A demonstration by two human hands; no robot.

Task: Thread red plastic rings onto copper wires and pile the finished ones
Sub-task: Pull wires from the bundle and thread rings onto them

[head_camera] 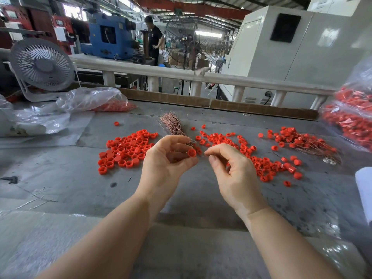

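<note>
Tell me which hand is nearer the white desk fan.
Left. The left hand is mid-table, on the white desk fan's side; the right hand is farther from it.

Bright daylight floods in beyond your hands; soft shadows fall beneath your wrists on the surface, glare flecks it, and the frame's edges bow.

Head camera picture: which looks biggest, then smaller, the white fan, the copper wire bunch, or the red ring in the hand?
1. White fan
2. Copper wire bunch
3. Red ring, pinched in the left hand

The fan sits farther back yet looks biggest.
</note>
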